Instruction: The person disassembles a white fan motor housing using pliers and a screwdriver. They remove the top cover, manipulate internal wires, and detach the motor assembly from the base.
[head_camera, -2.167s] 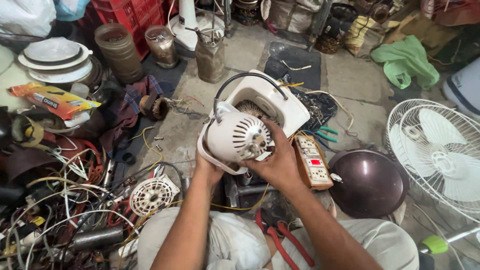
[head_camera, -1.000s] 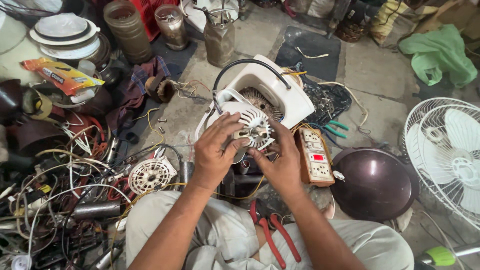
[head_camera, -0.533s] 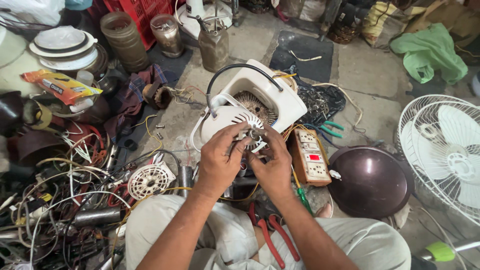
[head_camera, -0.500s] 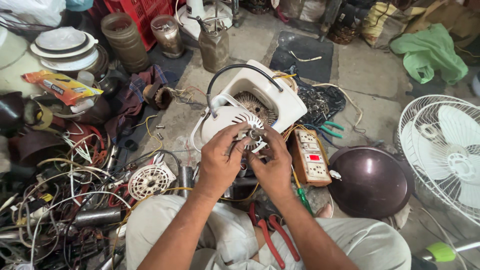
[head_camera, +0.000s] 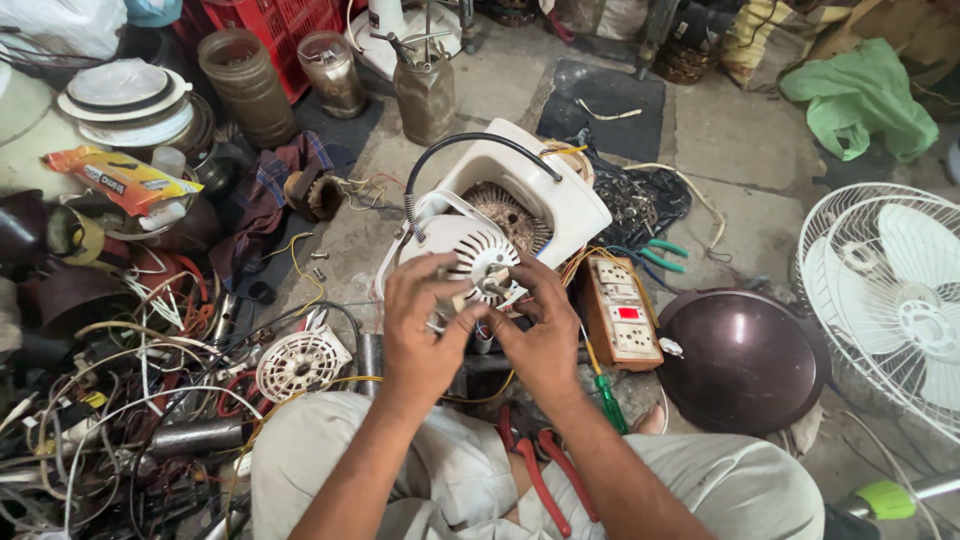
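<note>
A white fan motor housing with slotted vents rests in front of my knees, its shaft pointing up at me. My left hand grips the housing's near left edge, fingers curled over it. On the right side my right hand holds the housing, fingertips pinching close to the shaft. A black cable loops over the white casing behind the motor, where a brown winding shows.
An extension socket box and a green screwdriver lie right of my hands, red-handled pliers on my lap. A dark round bowl and a white fan guard sit right. Tangled wires and a white vent cover lie left.
Both hands have closed in over the motor's front around the shaft; earlier they cupped its sides. The view has shifted slightly nearer.
</note>
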